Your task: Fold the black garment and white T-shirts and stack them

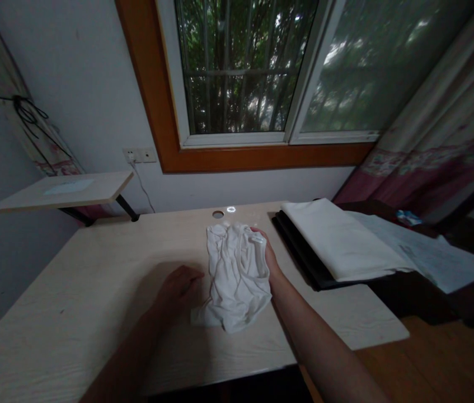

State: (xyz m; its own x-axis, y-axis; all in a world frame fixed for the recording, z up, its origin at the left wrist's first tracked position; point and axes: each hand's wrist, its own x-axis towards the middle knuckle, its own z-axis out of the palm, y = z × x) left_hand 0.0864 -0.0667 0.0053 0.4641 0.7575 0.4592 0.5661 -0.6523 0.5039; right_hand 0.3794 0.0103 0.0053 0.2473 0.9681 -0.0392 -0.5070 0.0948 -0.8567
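Observation:
A wrinkled white cloth garment (239,280) lies bunched on the pale wooden desk (115,246). An edged opening shows along its right side, with a small label near the top. My right hand (272,258) holds the garment at its upper right edge; most of the fingers are hidden behind the fabric. Just left of the garment, my left hand (180,286) hovers close to the desktop with loosely bent fingers, the index finger pointing towards the cloth. I see nothing in that hand. Which kind of garment it is cannot be made out.
To the right, a folded white cloth (341,240) rests on a black flat item (299,252), beside a pale sheet (433,249). A small raised shelf (106,187) stands at the back left. A round hole (218,214) pierces the desk near the wall.

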